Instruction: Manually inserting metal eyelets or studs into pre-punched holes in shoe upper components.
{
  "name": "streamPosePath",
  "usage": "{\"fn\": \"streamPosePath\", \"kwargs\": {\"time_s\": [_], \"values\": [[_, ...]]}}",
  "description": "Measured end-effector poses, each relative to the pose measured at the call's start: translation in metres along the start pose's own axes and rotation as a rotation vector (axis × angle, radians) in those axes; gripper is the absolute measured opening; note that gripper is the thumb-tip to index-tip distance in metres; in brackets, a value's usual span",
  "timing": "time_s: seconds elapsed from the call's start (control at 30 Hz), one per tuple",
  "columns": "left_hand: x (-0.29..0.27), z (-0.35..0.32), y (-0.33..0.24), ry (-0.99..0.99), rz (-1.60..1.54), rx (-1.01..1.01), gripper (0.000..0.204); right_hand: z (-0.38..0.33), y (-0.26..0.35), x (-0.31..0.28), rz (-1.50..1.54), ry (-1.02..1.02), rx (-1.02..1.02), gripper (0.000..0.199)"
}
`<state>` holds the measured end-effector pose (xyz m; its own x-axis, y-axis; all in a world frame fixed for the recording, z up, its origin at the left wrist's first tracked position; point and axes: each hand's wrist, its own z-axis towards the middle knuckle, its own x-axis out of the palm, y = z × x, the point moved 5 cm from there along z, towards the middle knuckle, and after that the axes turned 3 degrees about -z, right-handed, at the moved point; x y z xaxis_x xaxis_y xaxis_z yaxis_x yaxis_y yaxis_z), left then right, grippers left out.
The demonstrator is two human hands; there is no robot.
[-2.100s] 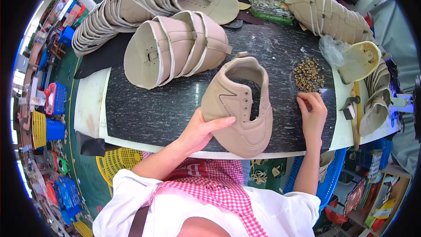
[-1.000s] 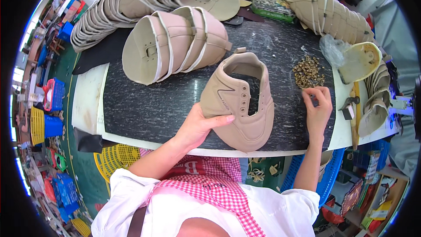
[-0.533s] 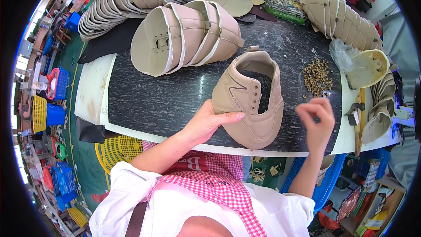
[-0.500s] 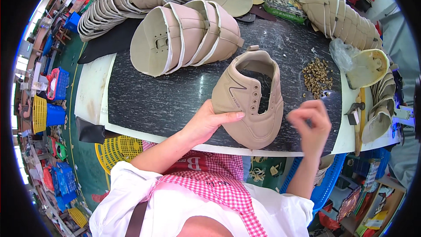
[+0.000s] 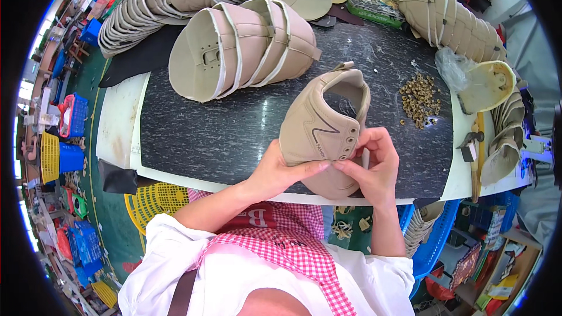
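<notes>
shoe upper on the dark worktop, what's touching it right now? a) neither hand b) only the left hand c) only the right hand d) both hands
d: the left hand grips the near side of the beige shoe upper, while the right hand pinches at its eyelet row, with the fingertips of the two hands meeting there.

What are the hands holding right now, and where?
Both hands grip the beige shoe upper: left hand under its side, right hand pinching the eyelet edge.
</notes>
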<state>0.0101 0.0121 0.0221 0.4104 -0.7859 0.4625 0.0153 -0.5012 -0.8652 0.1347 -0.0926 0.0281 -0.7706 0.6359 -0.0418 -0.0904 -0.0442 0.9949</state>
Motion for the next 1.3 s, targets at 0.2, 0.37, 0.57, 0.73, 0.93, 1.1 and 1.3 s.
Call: {"fn": "streamPosePath", "kwargs": {"time_s": [0.2, 0.37, 0.57, 0.73, 0.93, 1.1, 1.3], "values": [[0.005, -0.01, -0.005, 0.471, -0.114, 0.032, 0.069, -0.001, 0.011, 0.003, 0.255, -0.083, 0.032, 0.036], [0.004, 0.001, 0.004, 0.062, 0.7, 0.294, 0.052, 0.0, 0.017, 0.0, -0.005, 0.117, -0.067, 0.035], [-0.013, -0.001, -0.007, -0.137, 0.35, 0.33, 0.032, 0.015, 0.0, -0.073, -1.287, -0.21, -0.368, 0.023], [-0.009, 0.0, -0.013, -0.234, 0.472, 0.351, 0.031, 0.003, 0.013, -0.068, -1.002, -0.298, -0.366, 0.021], [-0.004, 0.004, -0.022, -0.15, 0.382, 0.297, 0.037, 0.017, 0.062, 0.007, -0.533, -0.023, -0.597, 0.015], [-0.004, 0.001, -0.015, -0.161, 0.128, 0.228, 0.036, 0.025, 0.034, 0.015, -0.241, 0.161, -0.287, 0.018], [0.0, 0.005, -0.015, -0.072, 0.438, 0.262, 0.036, 0.016, 0.025, 0.01, -0.125, 0.15, -0.278, 0.018]]}}
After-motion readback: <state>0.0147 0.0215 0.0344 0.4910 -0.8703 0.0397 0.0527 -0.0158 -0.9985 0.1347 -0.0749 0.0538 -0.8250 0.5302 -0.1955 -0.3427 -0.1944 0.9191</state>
